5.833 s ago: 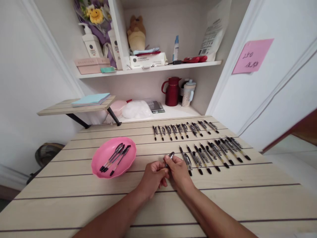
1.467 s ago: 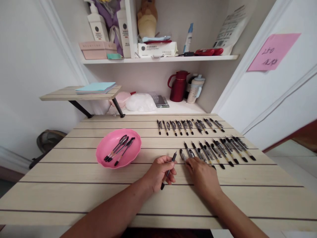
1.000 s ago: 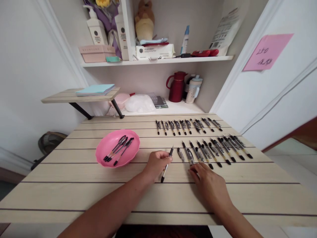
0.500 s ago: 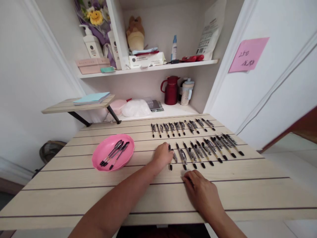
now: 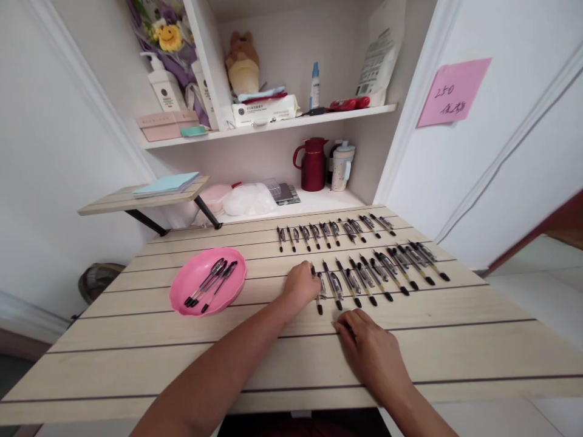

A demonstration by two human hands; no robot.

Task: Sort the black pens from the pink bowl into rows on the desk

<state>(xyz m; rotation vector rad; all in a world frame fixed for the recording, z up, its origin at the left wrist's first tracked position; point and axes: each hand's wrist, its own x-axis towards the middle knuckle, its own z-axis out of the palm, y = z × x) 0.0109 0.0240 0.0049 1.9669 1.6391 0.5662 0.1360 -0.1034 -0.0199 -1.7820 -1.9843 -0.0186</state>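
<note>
My left hand [image 5: 301, 283] is closed at the upper end of a pen [image 5: 319, 303], the leftmost in the front row on the wooden table. The fingertips partly hide that pen; its black lower end shows. A dark clear-sided cap lies just to its right. Several more uncapped pens, each with a cap beside it, continue this front row [image 5: 380, 276] to the right. My right hand [image 5: 371, 345] rests on the table just below the row, fingers curled in, with nothing visible in them. Left of my left hand, a pink bowl [image 5: 178, 284] holds three capped pens [image 5: 210, 284].
Behind the front row lies a second row of pens and caps [image 5: 328, 233]. A small raised stand [image 5: 109, 200] with blue paper [image 5: 168, 183] is at the back left. A red jug [image 5: 313, 164] and a cup [image 5: 341, 169] stand on the shelf behind the table.
The lower end of the leftmost front pen has shifted slightly right, closer to its cap. My left hand stays at its upper end. The right hand has barely moved.
</note>
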